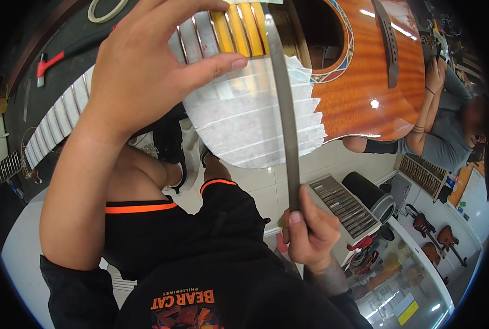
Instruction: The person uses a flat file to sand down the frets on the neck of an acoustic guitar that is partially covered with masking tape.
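Observation:
An acoustic guitar [365, 104] with glossy orange-brown wood has white masking tape [239, 126] over part of its top and silver and yellow strips [239, 30] between the frets at the end of its neck. My left hand [151, 77] grips across that fretboard, fingers over the upper edge and thumb on the lower one. My right hand [307, 230] holds one end of a long, flat metal file [285, 126], which lies upright in the picture across the taped top, its upper part beside the yellow strips.
A red-and-black hammer [49, 68] and a tape roll [107, 10] lie on the dark bench [33, 38]. A co-worker [442, 137] sits at right. Below are a tray of tools [343, 203], a black bin [365, 194], a glass case [403, 279] and hanging guitars [447, 238].

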Demonstrator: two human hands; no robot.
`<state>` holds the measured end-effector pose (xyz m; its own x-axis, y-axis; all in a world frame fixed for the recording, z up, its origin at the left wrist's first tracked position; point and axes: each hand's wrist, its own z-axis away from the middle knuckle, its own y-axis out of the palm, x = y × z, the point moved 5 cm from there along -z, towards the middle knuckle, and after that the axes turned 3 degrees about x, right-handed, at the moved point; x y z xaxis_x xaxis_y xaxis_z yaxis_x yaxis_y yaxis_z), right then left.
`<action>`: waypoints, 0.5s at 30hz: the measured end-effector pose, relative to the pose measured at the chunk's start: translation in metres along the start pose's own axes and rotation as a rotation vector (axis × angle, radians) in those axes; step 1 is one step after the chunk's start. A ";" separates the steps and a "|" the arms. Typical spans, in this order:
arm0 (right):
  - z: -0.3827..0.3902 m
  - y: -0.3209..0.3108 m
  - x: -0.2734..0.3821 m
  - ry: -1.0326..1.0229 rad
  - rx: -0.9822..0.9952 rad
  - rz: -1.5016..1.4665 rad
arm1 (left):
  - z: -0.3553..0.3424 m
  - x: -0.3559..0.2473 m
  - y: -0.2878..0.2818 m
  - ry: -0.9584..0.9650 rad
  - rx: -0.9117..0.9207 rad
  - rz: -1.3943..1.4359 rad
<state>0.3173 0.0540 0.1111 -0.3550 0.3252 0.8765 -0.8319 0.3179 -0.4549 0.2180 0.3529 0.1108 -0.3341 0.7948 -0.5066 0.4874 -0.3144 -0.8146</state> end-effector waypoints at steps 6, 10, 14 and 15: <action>0.006 0.017 -0.002 -0.103 -0.003 0.083 | 0.000 -0.013 -0.006 -0.081 0.066 0.027; 0.007 0.021 0.003 -0.120 0.018 0.142 | -0.002 -0.019 -0.005 -0.124 0.053 -0.082; 0.013 0.024 0.004 -0.167 -0.014 0.200 | 0.000 -0.002 -0.001 -0.096 0.046 -0.072; 0.014 0.023 0.005 -0.189 -0.018 0.211 | 0.002 -0.001 0.000 -0.091 0.054 -0.070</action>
<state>0.2909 0.0507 0.1070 -0.5945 0.2149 0.7749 -0.7236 0.2773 -0.6320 0.2167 0.3511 0.1106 -0.4389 0.7658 -0.4700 0.4170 -0.2897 -0.8615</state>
